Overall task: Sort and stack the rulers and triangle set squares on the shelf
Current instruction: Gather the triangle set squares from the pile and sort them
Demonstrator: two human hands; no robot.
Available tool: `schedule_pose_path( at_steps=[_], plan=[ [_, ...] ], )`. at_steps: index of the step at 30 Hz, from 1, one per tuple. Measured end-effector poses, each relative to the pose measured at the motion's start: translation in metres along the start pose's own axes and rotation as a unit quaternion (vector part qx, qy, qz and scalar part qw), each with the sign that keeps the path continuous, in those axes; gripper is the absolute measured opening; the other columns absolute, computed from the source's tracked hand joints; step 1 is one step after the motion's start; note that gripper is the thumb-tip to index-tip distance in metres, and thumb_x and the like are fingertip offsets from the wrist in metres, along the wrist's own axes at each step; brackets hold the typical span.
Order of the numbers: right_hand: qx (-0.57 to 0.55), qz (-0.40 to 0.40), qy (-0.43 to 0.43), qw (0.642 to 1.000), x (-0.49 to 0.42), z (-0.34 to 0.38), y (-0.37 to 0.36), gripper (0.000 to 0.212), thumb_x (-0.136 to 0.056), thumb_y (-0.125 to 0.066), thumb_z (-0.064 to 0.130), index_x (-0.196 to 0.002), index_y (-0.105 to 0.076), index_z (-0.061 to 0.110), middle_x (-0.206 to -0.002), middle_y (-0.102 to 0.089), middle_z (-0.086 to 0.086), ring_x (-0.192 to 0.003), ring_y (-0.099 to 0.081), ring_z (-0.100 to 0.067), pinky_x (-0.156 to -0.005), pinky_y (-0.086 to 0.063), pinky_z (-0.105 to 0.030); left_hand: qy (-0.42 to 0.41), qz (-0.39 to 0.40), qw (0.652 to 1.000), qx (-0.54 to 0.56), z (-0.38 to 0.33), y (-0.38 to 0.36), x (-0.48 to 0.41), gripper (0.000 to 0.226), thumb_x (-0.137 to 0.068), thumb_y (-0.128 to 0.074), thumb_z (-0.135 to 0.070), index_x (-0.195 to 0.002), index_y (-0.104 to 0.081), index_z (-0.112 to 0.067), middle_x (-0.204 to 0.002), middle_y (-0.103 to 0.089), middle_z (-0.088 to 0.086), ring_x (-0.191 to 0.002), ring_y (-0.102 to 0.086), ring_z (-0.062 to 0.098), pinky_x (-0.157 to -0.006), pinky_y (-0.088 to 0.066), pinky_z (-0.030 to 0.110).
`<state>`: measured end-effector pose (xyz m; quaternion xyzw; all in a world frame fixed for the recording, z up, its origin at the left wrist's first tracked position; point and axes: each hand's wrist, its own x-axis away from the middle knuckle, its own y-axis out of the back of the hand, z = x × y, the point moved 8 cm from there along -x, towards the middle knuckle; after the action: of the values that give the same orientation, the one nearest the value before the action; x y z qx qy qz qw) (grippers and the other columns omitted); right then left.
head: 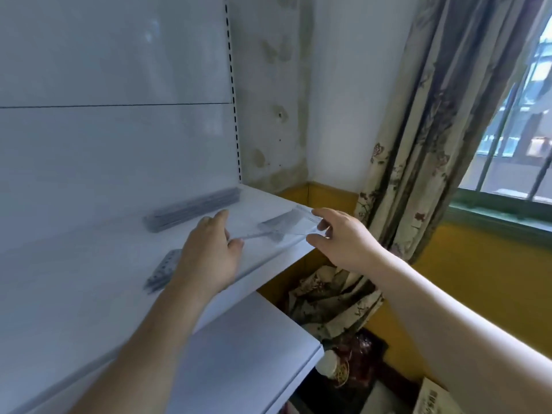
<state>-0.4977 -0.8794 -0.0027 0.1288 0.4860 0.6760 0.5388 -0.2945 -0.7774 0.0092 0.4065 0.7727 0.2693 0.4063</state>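
Both hands hold one clear plastic piece [277, 227], a ruler or set square, just above the right end of the white shelf [89, 264]. My left hand [209, 252] pinches its left end and my right hand [340, 237] pinches its right end between thumb and fingers. A stack of rulers [194, 209] lies along the back of the shelf. Another small stack of clear pieces [162, 271] lies nearer the front, partly hidden by my left wrist. The picture is blurred, so the held piece's shape is unclear.
A lower white shelf [254, 348] juts out below. To the right hang a flowered curtain [418, 144] and a barred window [513, 130]. Bags and boxes [343, 354] crowd the floor beside the shelf unit.
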Motion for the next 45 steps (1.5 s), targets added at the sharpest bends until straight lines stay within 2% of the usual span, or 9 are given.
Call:
schedule_pose_path(
  at_steps=[8,12,16,19,28,32,36,40,45],
  plan=[
    [0.034,0.179,0.138,0.974,-0.077,0.000,-0.045,0.057,-0.089,-0.059,0.038,-0.141,-0.038,0.032,-0.144,-0.039,0.007,-0.132,-0.035,-0.015,-0.107,-0.032,-0.032,0.046,-0.076,0.995,-0.053,0.003,-0.007,-0.017,0.055,-0.092,-0.053,-0.021,-0.144,-0.033,-0.017,-0.099,-0.045,-0.003,-0.097,-0.046,0.020,-0.082,-0.034,0.027],
    [0.047,0.279,0.208,0.936,-0.099,0.004,-0.062,0.055,-0.091,-0.058,0.037,-0.142,-0.039,0.031,-0.146,-0.034,0.011,-0.136,-0.030,-0.012,-0.111,-0.025,-0.029,0.103,-0.102,0.987,-0.068,0.002,-0.017,-0.015,0.057,-0.092,-0.052,-0.024,-0.145,-0.030,-0.024,-0.100,-0.044,-0.004,-0.098,-0.048,0.021,-0.088,-0.040,0.032],
    [0.037,0.330,0.257,0.907,-0.111,0.002,-0.073,0.051,-0.091,-0.055,0.041,-0.139,-0.041,0.035,-0.141,-0.039,0.013,-0.129,-0.038,-0.009,-0.108,-0.032,-0.028,0.141,-0.124,0.978,-0.093,-0.001,-0.025,-0.014,0.056,-0.092,-0.052,-0.025,-0.145,-0.031,-0.021,-0.105,-0.046,-0.003,-0.102,-0.049,0.021,-0.090,-0.038,0.031],
    [0.045,0.331,0.294,0.896,-0.114,0.005,-0.074,0.052,-0.093,-0.054,0.036,-0.143,-0.038,0.030,-0.136,-0.041,0.007,-0.126,-0.038,-0.011,-0.106,-0.030,-0.025,0.169,-0.136,0.971,-0.099,-0.002,-0.026,-0.006,0.057,-0.093,-0.051,-0.024,-0.145,-0.029,-0.017,-0.114,-0.049,0.001,-0.105,-0.048,0.021,-0.091,-0.036,0.030],
    [0.041,0.356,0.346,0.867,-0.111,0.013,-0.071,0.042,-0.095,-0.051,0.026,-0.137,-0.047,0.020,-0.130,-0.044,-0.003,-0.125,-0.039,-0.018,-0.108,-0.029,-0.032,0.198,-0.159,0.961,-0.110,-0.004,-0.023,0.008,0.056,-0.093,-0.051,-0.023,-0.144,-0.030,-0.018,-0.105,-0.042,-0.007,-0.097,-0.045,0.015,-0.086,-0.033,0.022],
    [0.045,0.361,0.350,0.863,-0.108,0.020,-0.073,0.063,-0.091,-0.054,0.043,-0.147,-0.029,0.030,-0.148,-0.029,0.007,-0.138,-0.026,-0.014,-0.115,-0.022,-0.034,0.207,-0.169,0.956,-0.117,-0.002,-0.017,0.008,0.056,-0.092,-0.053,-0.022,-0.144,-0.033,-0.017,-0.104,-0.043,-0.006,-0.101,-0.048,0.020,-0.089,-0.034,0.025],
    [0.024,0.351,0.374,0.858,-0.094,0.049,-0.083,0.067,-0.084,-0.051,0.064,-0.143,-0.035,0.036,-0.143,-0.035,0.009,-0.134,-0.032,-0.013,-0.112,-0.027,-0.036,0.218,-0.169,0.953,-0.129,0.004,-0.009,0.010,0.055,-0.091,-0.054,-0.022,-0.143,-0.035,-0.017,-0.105,-0.045,-0.004,-0.105,-0.046,0.022,-0.094,-0.037,0.030],
    [0.044,0.327,0.390,0.860,-0.085,0.066,-0.100,0.069,-0.083,-0.041,0.071,-0.141,-0.038,0.034,-0.139,-0.040,0.008,-0.129,-0.037,-0.015,-0.107,-0.032,-0.036,0.235,-0.168,0.946,-0.145,0.021,0.012,0.019,0.055,-0.090,-0.056,-0.023,-0.141,-0.038,-0.017,-0.125,-0.048,0.001,-0.121,-0.040,0.022,-0.101,-0.031,0.029],
    [0.079,0.294,0.416,0.857,-0.080,0.062,-0.105,0.064,-0.090,-0.032,0.066,-0.145,-0.033,0.033,-0.143,-0.035,0.010,-0.129,-0.034,-0.014,-0.105,-0.031,-0.033,0.277,-0.069,0.950,-0.128,0.056,0.033,0.036,0.052,-0.091,-0.056,-0.025,-0.140,-0.038,-0.019,-0.145,-0.032,-0.003,-0.135,-0.028,0.013,-0.104,-0.020,0.018]
  ],
)
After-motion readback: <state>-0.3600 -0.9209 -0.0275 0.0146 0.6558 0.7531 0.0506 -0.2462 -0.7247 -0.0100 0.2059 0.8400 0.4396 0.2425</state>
